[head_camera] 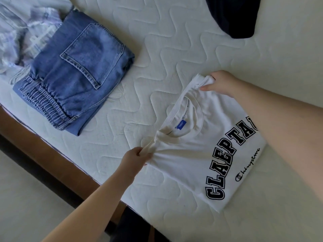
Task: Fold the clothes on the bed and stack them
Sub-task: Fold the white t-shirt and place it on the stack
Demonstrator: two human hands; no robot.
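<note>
Gripping the white T-shirt (201, 154) at both shoulder corners, the left hand (138, 157) bunches fabric at about seven o'clock of the collar and the right hand (218, 82) pinches the corner at one o'clock. It lies folded on the quilted mattress (157, 41) — folded jeans (76, 74) well apart at ten o'clock, a dark garment (232, 14) at twelve.

Both arms bare, stretched fwd. L hand (138, 155) fingers curled, pinching white T-shirt (201, 151) at near shoulder. R hand (218, 82) grips far shoulder, thumb on top.
</note>
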